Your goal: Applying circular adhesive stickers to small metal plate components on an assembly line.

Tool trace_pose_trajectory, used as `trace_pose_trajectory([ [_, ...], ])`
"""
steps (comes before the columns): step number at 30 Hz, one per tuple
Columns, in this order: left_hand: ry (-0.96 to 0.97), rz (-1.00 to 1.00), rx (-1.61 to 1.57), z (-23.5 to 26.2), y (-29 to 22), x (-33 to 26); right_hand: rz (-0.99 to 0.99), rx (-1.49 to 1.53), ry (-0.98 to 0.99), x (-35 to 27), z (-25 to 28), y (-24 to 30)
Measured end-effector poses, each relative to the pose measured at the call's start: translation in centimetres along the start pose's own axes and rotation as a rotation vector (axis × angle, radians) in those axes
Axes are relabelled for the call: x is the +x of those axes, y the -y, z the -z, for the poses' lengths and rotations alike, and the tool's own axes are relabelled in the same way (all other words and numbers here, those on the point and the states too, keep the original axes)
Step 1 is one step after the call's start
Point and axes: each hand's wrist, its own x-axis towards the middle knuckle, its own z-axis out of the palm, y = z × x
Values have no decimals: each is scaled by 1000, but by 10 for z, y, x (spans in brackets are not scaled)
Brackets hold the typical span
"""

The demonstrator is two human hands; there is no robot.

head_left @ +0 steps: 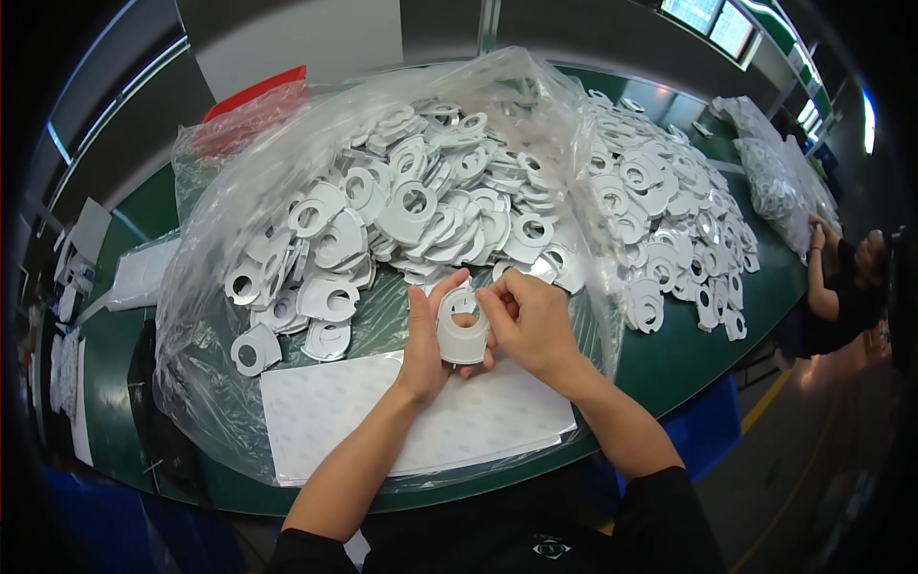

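A white plastic part (463, 345) with a round hole rests across the palm and fingers of my left hand (427, 337), which wraps round it from the left and beneath. My right hand (532, 320) is at the part's upper right edge, its thumb and forefinger pinched together. Whether something small sits between those fingertips is too fine to make out. Below both hands lies a stack of white sheets (382, 421). Just beyond them rises a large heap of similar white parts (413, 203), lying loose on and in a clear plastic bag (220, 383).
A second heap of white parts (660, 206) covers the green table (708, 359) to the right. A red-edged plastic bag (251, 100) lies far left, a black item (172, 421) near left. At the right, another person (841, 277) touches a filled clear bag (779, 182).
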Motion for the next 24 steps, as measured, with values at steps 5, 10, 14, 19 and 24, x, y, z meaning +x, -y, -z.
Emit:
trace_pose_trajectory([
  [5, 29, -27, -57, 1, 0, 0, 38, 38, -110, 7, -4, -15],
  [10, 22, -38, -63, 2, -1, 1, -133, 478, 83, 12, 8, -15],
  [14, -12, -58, -2, 1, 2, 2, 0, 312, 142, 12, 5, -16],
  [19, -5, -178, 127, -4, 8, -1, -30, 546, 114, 26, 22, -33],
  [24, 85, -227, 150, -2, 12, 1, -119, 1219, -730, 41, 70, -48],
])
